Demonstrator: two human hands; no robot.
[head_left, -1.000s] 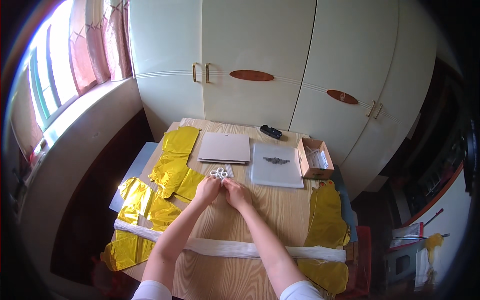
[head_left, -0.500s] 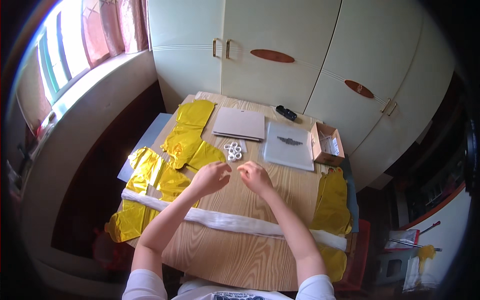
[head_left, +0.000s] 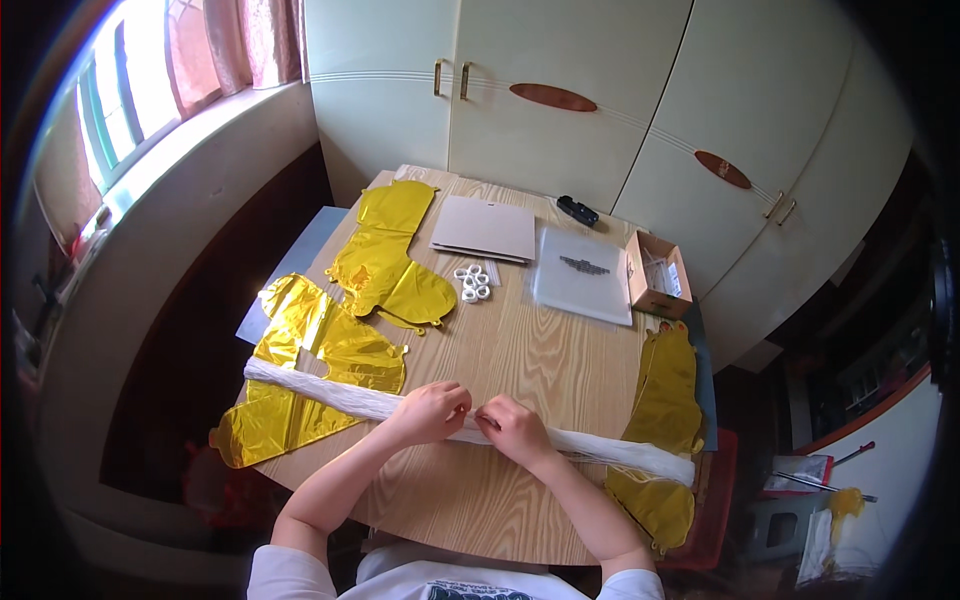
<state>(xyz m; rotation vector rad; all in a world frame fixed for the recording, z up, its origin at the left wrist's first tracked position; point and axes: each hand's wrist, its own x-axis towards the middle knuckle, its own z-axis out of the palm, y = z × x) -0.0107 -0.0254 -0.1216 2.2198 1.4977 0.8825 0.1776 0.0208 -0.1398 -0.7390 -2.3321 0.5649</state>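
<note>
A light wooden table (head_left: 520,350) is seen from above, with pale cupboard doors (head_left: 560,110) behind it. A long, crumpled white roll of thin plastic film (head_left: 330,393) is laid across the near part of the table, its long axis running from the far left down to the near right, where its end (head_left: 640,457) is draped over a flat gold foil balloon (head_left: 668,400).

Both hands are placed on the roll near its middle, close together and nearly touching. The left hand (head_left: 432,412) is closed, with fingertips pinched on the film; the right hand (head_left: 513,430) is likewise pinched on it just beside. The roll stretches away from the grip about equally to either side, so neither hand is nearer to it.

Further gold foil balloons (head_left: 345,340) are spread on the left side of the table, partly under the roll. Beyond the hands lie a cluster of small white rings (head_left: 472,283), a flat brown card sleeve (head_left: 486,229), a clear plastic packet (head_left: 583,276), an open brown cardboard box (head_left: 658,275) and a small black object (head_left: 578,210).
</note>
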